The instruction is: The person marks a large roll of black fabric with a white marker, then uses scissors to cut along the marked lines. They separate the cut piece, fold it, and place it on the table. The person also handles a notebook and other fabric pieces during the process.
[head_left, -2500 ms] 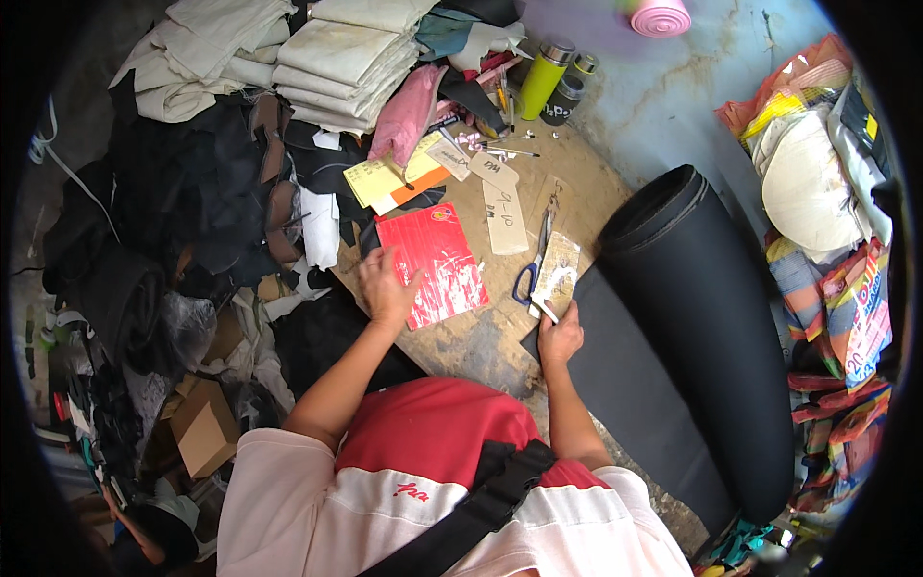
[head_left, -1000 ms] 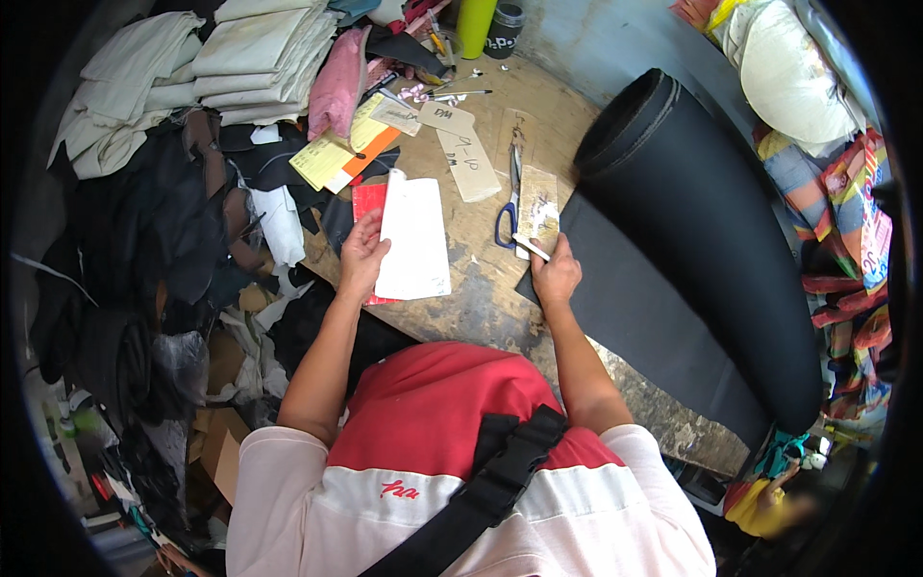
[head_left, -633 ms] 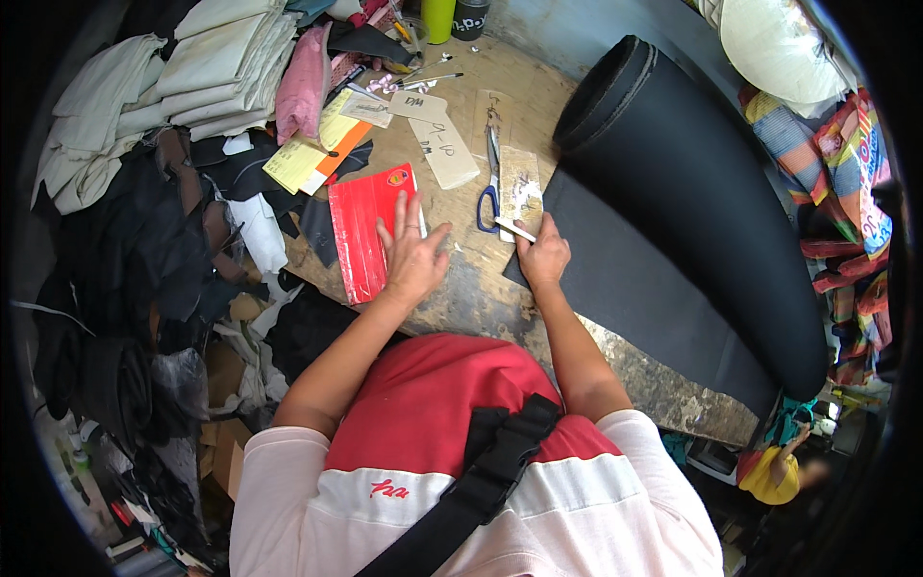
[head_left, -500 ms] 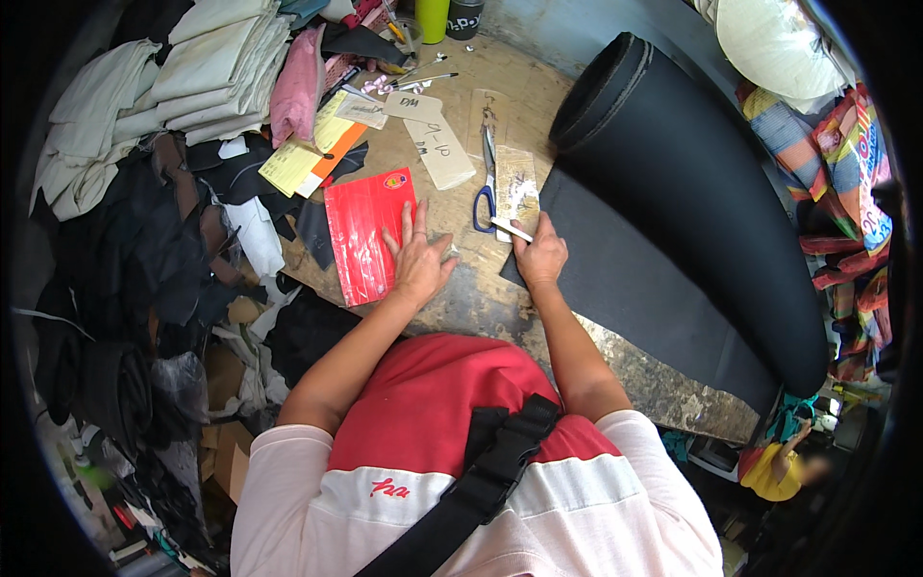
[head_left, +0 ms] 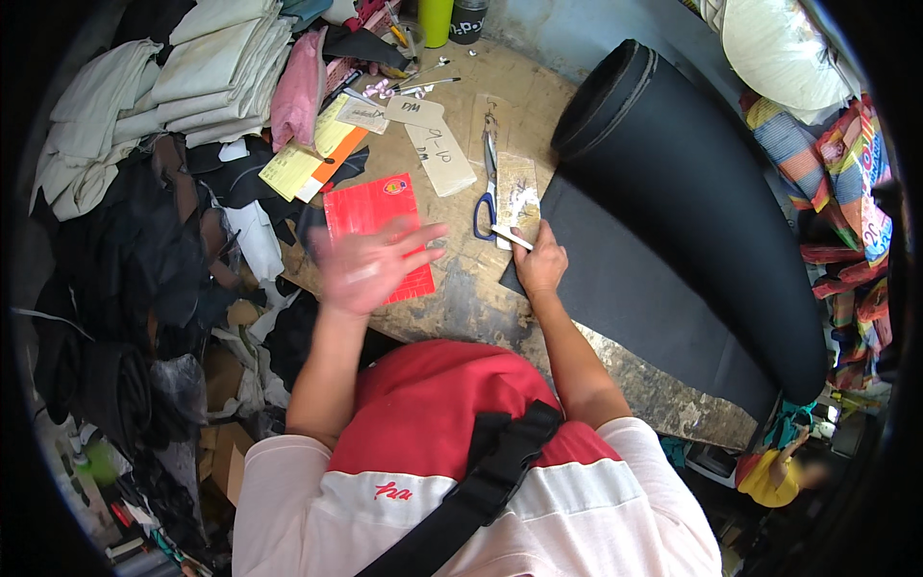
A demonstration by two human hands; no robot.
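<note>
My left hand (head_left: 373, 270) is raised over a red plastic-covered booklet (head_left: 385, 204), its fingers spread and blurred by motion, with nothing visible in it. At the right of the booklet my right hand (head_left: 541, 262) is closed around a slim white stick (head_left: 512, 237), whose exact kind I cannot make out. The stick crosses the lower part of a yellowish card template (head_left: 519, 188) lying on the table. Beside that template lie scissors with blue handles (head_left: 484, 213), blades pointing away from me. A black sheet (head_left: 635, 260) lies under and beyond my right hand.
A big roll of black material (head_left: 702, 202) rests on the wooden table (head_left: 461, 298) at the right. Pale card templates (head_left: 440, 159), pens (head_left: 428, 80) and a yellow paper pad (head_left: 291, 171) lie farther back. Folded cloth (head_left: 216, 77) and dark scraps (head_left: 115, 240) crowd the left.
My left hand has lifted off the booklet and moved left and toward me, its fingers now spread. My right hand stays by the template with the white stick, nearly unmoved.
</note>
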